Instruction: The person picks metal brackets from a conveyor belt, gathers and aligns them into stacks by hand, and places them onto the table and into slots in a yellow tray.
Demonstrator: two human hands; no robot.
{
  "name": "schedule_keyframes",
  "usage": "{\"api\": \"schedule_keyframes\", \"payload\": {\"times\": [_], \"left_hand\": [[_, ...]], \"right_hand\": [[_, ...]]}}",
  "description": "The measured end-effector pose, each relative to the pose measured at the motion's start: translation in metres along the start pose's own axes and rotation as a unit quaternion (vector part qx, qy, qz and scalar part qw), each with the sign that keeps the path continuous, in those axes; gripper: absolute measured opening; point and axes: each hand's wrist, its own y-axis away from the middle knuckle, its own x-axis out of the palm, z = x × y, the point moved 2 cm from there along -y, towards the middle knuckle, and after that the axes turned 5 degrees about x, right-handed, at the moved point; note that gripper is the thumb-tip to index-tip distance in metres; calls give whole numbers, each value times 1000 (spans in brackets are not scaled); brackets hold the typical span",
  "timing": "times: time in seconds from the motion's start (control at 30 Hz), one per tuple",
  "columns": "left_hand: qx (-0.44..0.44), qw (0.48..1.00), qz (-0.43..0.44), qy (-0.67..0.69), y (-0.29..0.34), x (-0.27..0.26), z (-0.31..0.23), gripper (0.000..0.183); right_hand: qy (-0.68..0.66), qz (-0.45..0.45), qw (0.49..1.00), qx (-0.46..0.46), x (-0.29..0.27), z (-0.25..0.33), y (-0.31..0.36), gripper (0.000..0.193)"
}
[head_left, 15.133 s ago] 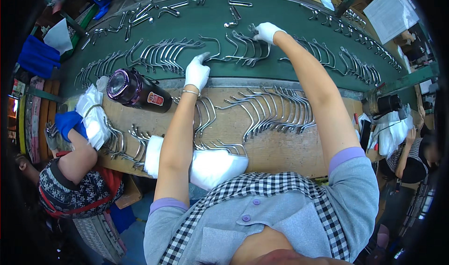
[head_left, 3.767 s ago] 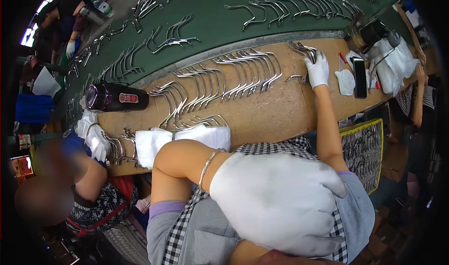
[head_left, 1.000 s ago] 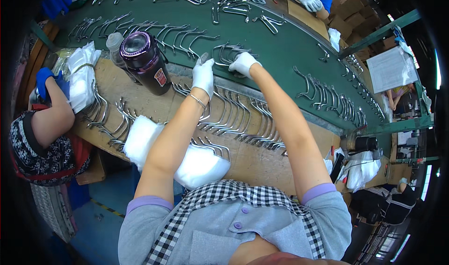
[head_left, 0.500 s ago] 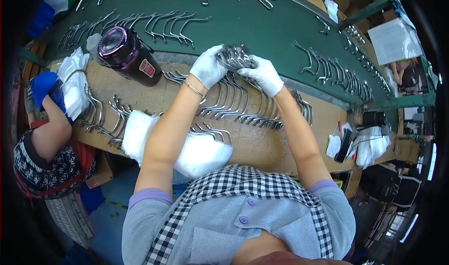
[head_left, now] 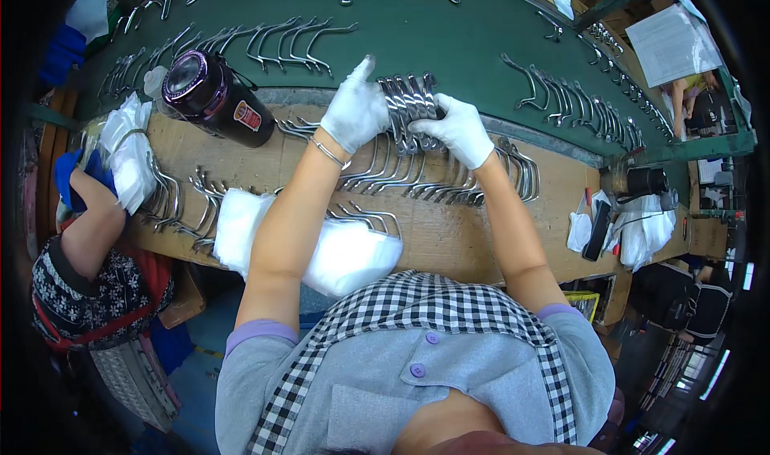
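Note:
Both my hands wear white gloves and hold a bundle of shiny chrome wrenches (head_left: pixel 411 106) above the far edge of the cardboard. My left hand (head_left: pixel 353 116) grips the bundle's left side, its thumb pointing up and away from the metal; its other fingers are partly hidden behind the wrenches. From the right, my right hand (head_left: pixel 459 131) closes on the bundle with its thumb across the front. The wrenches lie side by side, ring-like ends showing at the bottom. Just below, curved chrome wrenches (head_left: pixel 377 174) rest in a row on the cardboard-covered bench (head_left: pixel 437 250).
A dark flask (head_left: pixel 215 102) stands left of my hands. White plastic bags (head_left: pixel 353 256) lie near my left forearm. More wrenches (head_left: pixel 581 116) line the green surface (head_left: pixel 449 54) beyond. Another person's arm (head_left: pixel 100 202) is at far left; a black phone-like object (head_left: pixel 597 230) lies at right.
The bundle has turned in my hands, so the wrenches now stand lengthwise with their lower ends showing. My left thumb has lifted off the metal. The view has shifted slightly.

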Motion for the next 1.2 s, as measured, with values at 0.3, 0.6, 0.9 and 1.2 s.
{"api": "schedule_keyframes", "payload": {"times": [0.3, 0.6, 0.9, 1.2], "left_hand": [[-36, 998, 6, 57, 0, 13, 11, 65], [28, 985, 37, -169, 4, 15, 18, 54], [65, 978, -24, -195, 5, 28, 25, 62], [14, 988, -22, -151, 0, 27, 26, 74]], "right_hand": [[-69, 110, 991, 43, 2, -10, 13, 28], [-114, 138, 983, 31, -4, -17, 34, 47], [279, -235, 886, -288, 6, 57, 16, 52], [298, -105, 948, -32, -13, 84, -66, 27]]}}
